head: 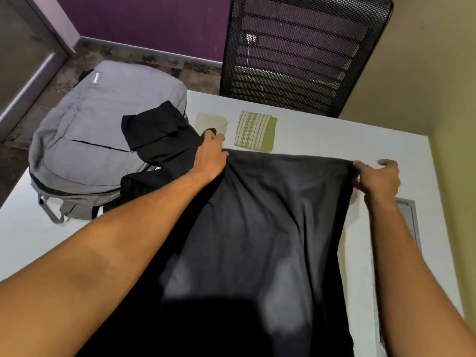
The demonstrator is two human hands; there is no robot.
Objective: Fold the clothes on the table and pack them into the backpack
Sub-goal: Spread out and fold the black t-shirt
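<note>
A large black garment [257,228] is spread over the white table [309,130], hanging toward me at the near edge. My left hand [210,155] grips its far left corner. My right hand [377,177] pinches its far right corner. A second part of the black fabric [157,135] lies bunched over the grey backpack [85,140], which rests flat at the table's left end with its zip partly open. A folded beige cloth [210,122] and a folded green striped cloth [255,131] lie beyond my hands.
A black mesh office chair [296,52] stands behind the table's far edge. A yellow wall [450,99] borders the table on the right. A grey cable flap [409,215] is set into the tabletop near my right wrist. Dark carpet lies at the left.
</note>
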